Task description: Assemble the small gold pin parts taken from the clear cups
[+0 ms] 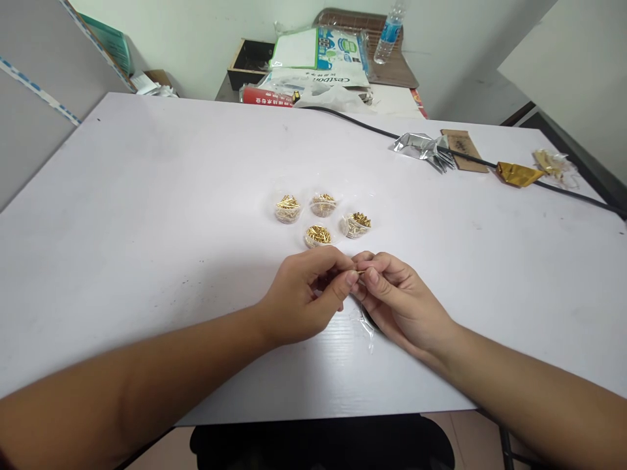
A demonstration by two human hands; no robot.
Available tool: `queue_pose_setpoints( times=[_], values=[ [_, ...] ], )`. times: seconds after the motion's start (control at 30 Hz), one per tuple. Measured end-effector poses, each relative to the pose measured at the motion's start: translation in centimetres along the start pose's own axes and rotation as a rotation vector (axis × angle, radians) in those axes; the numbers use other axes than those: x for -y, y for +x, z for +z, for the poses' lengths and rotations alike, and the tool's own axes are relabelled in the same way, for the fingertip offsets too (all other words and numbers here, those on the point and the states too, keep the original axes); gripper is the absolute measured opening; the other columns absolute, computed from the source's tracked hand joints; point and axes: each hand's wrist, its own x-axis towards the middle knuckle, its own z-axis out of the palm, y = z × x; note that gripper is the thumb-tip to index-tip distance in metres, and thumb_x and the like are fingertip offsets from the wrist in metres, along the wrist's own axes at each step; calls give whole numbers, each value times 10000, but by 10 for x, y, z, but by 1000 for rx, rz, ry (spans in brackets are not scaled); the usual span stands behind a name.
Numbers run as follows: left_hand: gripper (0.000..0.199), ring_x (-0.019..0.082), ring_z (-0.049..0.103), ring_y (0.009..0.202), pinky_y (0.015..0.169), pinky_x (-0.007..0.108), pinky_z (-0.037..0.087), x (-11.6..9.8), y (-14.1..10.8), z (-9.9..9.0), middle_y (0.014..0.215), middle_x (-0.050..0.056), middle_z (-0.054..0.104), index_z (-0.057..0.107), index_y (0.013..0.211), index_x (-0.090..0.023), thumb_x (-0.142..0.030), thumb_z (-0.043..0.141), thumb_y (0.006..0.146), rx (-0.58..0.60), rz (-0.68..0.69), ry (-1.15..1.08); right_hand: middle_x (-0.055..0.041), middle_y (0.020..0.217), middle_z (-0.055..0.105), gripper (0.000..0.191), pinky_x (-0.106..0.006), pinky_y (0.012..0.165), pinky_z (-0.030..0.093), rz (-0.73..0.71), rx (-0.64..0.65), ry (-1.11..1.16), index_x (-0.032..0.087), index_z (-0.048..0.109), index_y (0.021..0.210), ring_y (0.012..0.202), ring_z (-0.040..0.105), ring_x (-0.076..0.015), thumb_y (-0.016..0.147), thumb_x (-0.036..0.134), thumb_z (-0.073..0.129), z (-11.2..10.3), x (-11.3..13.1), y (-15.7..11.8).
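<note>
My left hand [313,287] and my right hand [392,287] meet above the white table, thumbs and forefingers pinched together. Between the fingertips shows a thin gold-coloured metal pin [361,271], mostly covered by the fingers. Both hands touch around it. Just beyond them stand several small clear cups holding gold-coloured metal pieces: a left cup [287,209], a back cup [323,204], a right cup [357,224] and a near cup [318,235]. Under my right hand lies a dark round thing in clear plastic [368,320], partly hidden.
A black cable [353,120] crosses the table's back right, past silver foil packaging [421,147], a brown cardboard piece [463,150] and a gold foil packet [519,174]. Behind the table are a water bottle [390,32], a black box [249,62] and plastic bags [337,96].
</note>
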Motion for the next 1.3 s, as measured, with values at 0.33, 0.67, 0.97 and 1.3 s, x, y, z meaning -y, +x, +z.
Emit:
queue_pose_setpoints(
  times=[0.33,0.67,0.97,1.3],
  values=[
    [129,70,519,486,468,193,436,1,-1,1,584,-30,554,560,778,-155,-192,574,901,-34,37,56,32,861,648,82,-300,768,596,-100,-53,-63,298,745,753,738,609,-104,770,304,825,7,-3,-2],
    [149,80,504,506,471,208,426,3,-1,2,588,-18,563,547,764,-164,-213,568,903,-54,59,123,25,860,619,98,-251,717,597,-127,-106,-69,304,746,732,745,613,-98,746,302,843,7,-5,-2],
    [153,81,506,515,487,213,431,2,-2,2,591,-17,565,534,759,-164,-207,560,904,-40,57,81,33,812,612,102,-216,701,577,-156,-95,-72,323,743,728,720,585,-83,749,309,843,12,-5,-2],
    [155,83,506,517,485,212,434,3,-2,3,594,-15,567,537,771,-168,-224,558,914,-29,67,61,36,827,620,90,-259,686,580,-102,-53,-70,319,730,750,681,571,-93,784,340,810,11,-3,-1]
  ],
)
